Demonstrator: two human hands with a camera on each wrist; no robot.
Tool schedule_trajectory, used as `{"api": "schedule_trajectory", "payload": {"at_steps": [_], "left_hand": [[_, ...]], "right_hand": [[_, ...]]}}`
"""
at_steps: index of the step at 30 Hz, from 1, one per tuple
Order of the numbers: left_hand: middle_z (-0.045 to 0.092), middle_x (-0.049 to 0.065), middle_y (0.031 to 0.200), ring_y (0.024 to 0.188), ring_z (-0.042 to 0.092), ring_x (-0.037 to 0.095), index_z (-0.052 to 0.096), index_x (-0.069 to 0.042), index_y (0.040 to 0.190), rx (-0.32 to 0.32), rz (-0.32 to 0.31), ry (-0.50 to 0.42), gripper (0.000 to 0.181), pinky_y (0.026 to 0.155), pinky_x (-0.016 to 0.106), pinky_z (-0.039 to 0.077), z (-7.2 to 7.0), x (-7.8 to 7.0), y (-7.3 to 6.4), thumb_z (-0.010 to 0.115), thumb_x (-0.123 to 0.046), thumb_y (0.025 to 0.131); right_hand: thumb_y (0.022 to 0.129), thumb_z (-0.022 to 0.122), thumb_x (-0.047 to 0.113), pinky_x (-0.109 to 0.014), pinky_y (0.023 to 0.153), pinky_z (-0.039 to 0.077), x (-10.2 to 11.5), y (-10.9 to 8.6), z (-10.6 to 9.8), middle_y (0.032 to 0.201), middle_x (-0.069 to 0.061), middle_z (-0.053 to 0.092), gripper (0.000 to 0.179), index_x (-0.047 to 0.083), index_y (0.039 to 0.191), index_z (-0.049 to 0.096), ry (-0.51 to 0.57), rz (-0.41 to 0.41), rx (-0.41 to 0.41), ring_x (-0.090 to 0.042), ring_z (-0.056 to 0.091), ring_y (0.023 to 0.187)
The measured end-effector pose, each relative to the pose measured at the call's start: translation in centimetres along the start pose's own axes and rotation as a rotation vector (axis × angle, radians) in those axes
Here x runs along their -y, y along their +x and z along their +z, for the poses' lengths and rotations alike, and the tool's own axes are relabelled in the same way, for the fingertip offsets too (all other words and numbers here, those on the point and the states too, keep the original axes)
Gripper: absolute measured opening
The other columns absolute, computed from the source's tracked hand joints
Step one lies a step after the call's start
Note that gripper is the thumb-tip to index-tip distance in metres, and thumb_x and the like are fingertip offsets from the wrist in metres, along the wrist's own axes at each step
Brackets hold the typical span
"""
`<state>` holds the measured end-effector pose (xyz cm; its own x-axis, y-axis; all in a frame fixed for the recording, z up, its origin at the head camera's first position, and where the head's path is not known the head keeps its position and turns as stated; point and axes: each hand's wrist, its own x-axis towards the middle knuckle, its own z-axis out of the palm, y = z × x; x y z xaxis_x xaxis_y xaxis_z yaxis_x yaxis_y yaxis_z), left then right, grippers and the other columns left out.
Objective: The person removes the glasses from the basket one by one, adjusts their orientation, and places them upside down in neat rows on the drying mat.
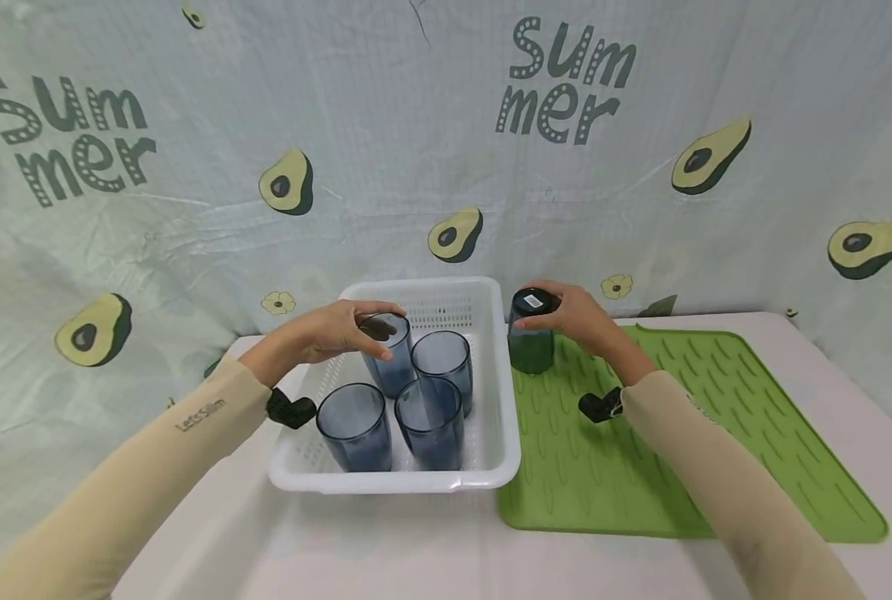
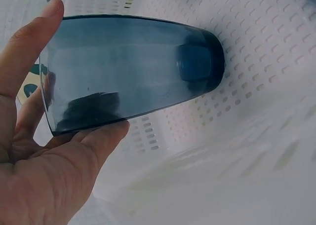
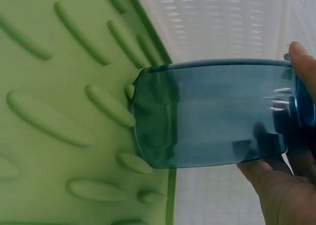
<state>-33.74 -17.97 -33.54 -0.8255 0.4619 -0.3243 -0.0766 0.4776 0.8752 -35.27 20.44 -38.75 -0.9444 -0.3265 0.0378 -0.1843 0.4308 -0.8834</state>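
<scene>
My left hand [image 1: 337,327] grips a blue-tinted drinking glass [image 1: 395,368] around its rim. That glass stands upright, mouth up, inside a white perforated basket [image 1: 386,482], where the left wrist view shows its thick base [image 2: 212,62] close to the basket floor. At the mat's far left corner, my right hand [image 1: 577,321] holds another blue glass [image 1: 530,346] by its base end. This one is upside down, with a small white label on its base; its rim [image 3: 140,119] meets the ridges of the green drying mat [image 1: 611,500].
Three more blue glasses stand mouth up in the basket: one at front left [image 1: 352,433], one at front middle [image 1: 431,437] and one behind on the right [image 1: 444,358]. The basket's right wall borders the mat. A printed sheet [image 1: 386,108] hangs behind the table.
</scene>
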Motion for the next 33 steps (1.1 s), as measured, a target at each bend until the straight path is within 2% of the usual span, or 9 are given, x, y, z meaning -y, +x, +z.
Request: {"api": "schedule_trajectory", "payload": {"at_steps": [4, 8, 13, 19, 24, 30, 33], "left_hand": [[0.051, 0.020, 0.140, 0.125, 0.052, 0.029, 0.048, -0.009, 0.150, 0.005, -0.008, 0.026, 0.078, 0.109, 0.044, 0.042, 0.1, -0.1, 0.0, 0.084, 0.001, 0.081], [0.052, 0.020, 0.139, 0.122, 0.055, 0.029, 0.047, -0.009, 0.150, 0.012, -0.018, 0.105, 0.079, 0.108, 0.046, 0.044, 0.2, -0.2, 0.0, 0.086, -0.005, 0.081], [0.053, 0.021, 0.137, 0.119, 0.058, 0.030, 0.047, -0.011, 0.148, 0.016, -0.031, 0.163, 0.078, 0.105, 0.045, 0.047, 0.3, -0.6, -0.3, 0.086, -0.006, 0.081], [0.053, 0.023, 0.138, 0.128, 0.055, 0.035, 0.046, -0.008, 0.148, 0.033, -0.002, 0.173, 0.078, 0.105, 0.046, 0.047, 0.3, -0.9, 0.0, 0.085, -0.008, 0.081], [0.051, 0.023, 0.140, 0.131, 0.053, 0.037, 0.044, -0.008, 0.149, 0.050, 0.005, 0.176, 0.078, 0.107, 0.048, 0.046, 0.3, -0.8, 0.1, 0.085, -0.008, 0.082], [0.053, 0.023, 0.137, 0.125, 0.057, 0.033, 0.045, -0.007, 0.148, 0.036, 0.021, 0.213, 0.077, 0.104, 0.047, 0.047, 0.4, -1.2, -0.3, 0.085, -0.010, 0.082], [0.053, 0.023, 0.137, 0.125, 0.057, 0.035, 0.047, -0.006, 0.147, 0.025, 0.029, 0.250, 0.077, 0.104, 0.048, 0.048, 0.6, -1.7, -0.6, 0.086, -0.010, 0.081]], "right_hand": [[0.087, 0.083, 0.023, -0.050, 0.101, 0.049, -0.6, -0.2, 0.2, 0.139, -0.019, 0.056, 0.072, 0.013, 0.150, 0.049, 0.042, -0.001, -0.001, -0.033, 0.057, 0.122], [0.087, 0.083, 0.022, -0.051, 0.101, 0.049, -0.9, -0.3, 0.4, 0.142, -0.018, 0.053, 0.072, 0.013, 0.150, 0.049, 0.048, -0.002, 0.011, -0.034, 0.057, 0.123], [0.086, 0.084, 0.028, -0.054, 0.098, 0.050, -0.5, -0.2, 0.7, 0.151, -0.019, 0.046, 0.077, 0.015, 0.152, 0.047, -0.027, -0.002, 0.021, -0.036, 0.055, 0.125], [0.088, 0.082, 0.028, -0.057, 0.104, 0.046, -0.6, -0.5, 0.4, 0.159, -0.019, 0.036, 0.079, 0.013, 0.154, 0.044, -0.047, 0.011, 0.003, -0.039, 0.047, 0.136], [0.089, 0.081, 0.028, -0.058, 0.106, 0.045, -0.7, -0.4, 0.0, 0.160, -0.021, 0.034, 0.082, 0.011, 0.157, 0.038, -0.017, 0.011, 0.016, -0.041, 0.047, 0.135], [0.090, 0.081, 0.026, -0.060, 0.106, 0.043, 0.0, -0.6, -0.1, 0.163, -0.022, 0.028, 0.084, 0.010, 0.158, 0.035, -0.003, 0.013, 0.020, -0.042, 0.042, 0.139], [0.088, 0.082, 0.028, -0.060, 0.107, 0.043, -0.4, -0.2, 0.0, 0.165, -0.020, 0.025, 0.085, 0.012, 0.158, 0.036, -0.006, 0.005, 0.014, -0.041, 0.039, 0.142]]}}
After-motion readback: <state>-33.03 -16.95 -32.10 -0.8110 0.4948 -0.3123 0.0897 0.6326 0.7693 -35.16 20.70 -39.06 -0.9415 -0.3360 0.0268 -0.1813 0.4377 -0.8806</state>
